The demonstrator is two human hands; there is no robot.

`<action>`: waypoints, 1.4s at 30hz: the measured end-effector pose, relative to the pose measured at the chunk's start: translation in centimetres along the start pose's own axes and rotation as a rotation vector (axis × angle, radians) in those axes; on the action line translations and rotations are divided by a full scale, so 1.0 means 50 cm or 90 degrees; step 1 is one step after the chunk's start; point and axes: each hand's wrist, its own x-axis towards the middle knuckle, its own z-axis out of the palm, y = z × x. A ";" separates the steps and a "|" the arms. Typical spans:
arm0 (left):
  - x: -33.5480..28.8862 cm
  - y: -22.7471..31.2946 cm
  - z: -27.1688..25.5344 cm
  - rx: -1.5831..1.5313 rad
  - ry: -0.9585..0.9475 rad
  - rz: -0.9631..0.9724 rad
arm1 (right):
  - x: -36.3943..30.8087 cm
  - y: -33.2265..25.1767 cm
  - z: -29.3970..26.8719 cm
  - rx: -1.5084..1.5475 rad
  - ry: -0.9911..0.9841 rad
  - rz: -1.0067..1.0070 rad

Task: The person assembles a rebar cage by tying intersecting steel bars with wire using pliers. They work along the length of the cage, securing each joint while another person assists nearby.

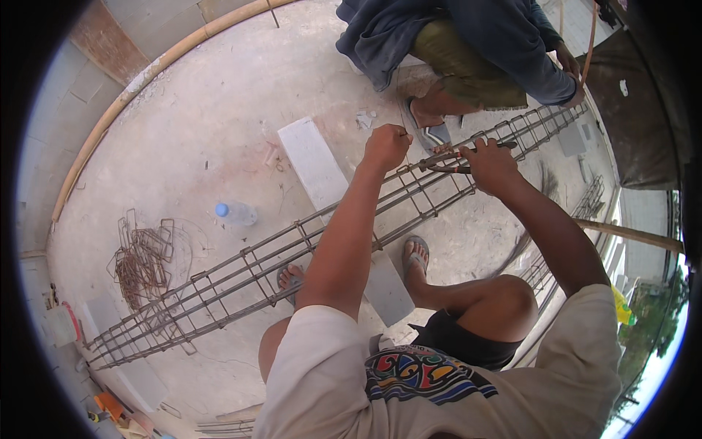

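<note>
A long rebar cage of bars and square stirrups runs slantwise from lower left to upper right in front of me. My right hand is wrapped round the handles of dark pincers, whose jaws point left over the cage's upper bars. Just left of the jaws, my left hand is closed above the cage, its fingers pinched on what looks like a thin wire. The wire's lower end is hard to make out against the bars.
Pale blocks lie under the cage. Loose stirrups are heaped at left, near a blue-capped bottle. A co-worker squats at the cage's far end. More bars lie at right; a bamboo pole edges the wall.
</note>
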 end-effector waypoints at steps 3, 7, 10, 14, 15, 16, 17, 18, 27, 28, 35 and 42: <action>-0.007 0.002 -0.020 -0.229 -0.063 -0.090 | 0.038 0.009 -0.002 -0.067 0.035 -0.043; -0.014 -0.022 -0.023 -0.323 -0.054 -0.096 | 0.080 0.001 -0.029 -0.153 0.023 -0.088; -0.016 -0.025 -0.017 -0.412 -0.028 -0.115 | 0.079 -0.006 -0.052 -0.169 -0.009 -0.099; -0.017 -0.034 -0.004 -0.468 0.026 -0.137 | 0.086 -0.010 -0.033 -0.188 0.009 -0.114; -0.017 -0.035 -0.001 -0.477 0.037 -0.141 | 0.087 -0.013 -0.034 -0.180 0.003 -0.115; -0.016 -0.035 0.000 -0.477 0.033 -0.133 | 0.087 -0.016 -0.035 -0.170 -0.003 -0.114; -0.015 -0.035 0.001 -0.478 0.029 -0.125 | 0.089 -0.015 -0.028 -0.159 0.021 -0.117; -0.014 -0.034 0.003 -0.478 0.024 -0.117 | 0.093 -0.013 -0.017 -0.148 0.044 -0.121; -0.017 -0.027 -0.001 -0.397 0.019 -0.075 | 0.119 -0.047 -0.049 -0.185 0.168 -0.189; -0.018 -0.026 0.000 -0.391 0.021 -0.070 | 0.122 -0.051 -0.057 -0.188 0.172 -0.196; -0.018 -0.022 0.012 -0.353 -0.017 -0.042 | 0.164 -0.087 -0.121 -0.233 -0.080 -0.220; -0.044 0.021 0.118 -0.367 0.117 0.119 | 0.221 -0.148 -0.192 -0.198 -0.212 -0.143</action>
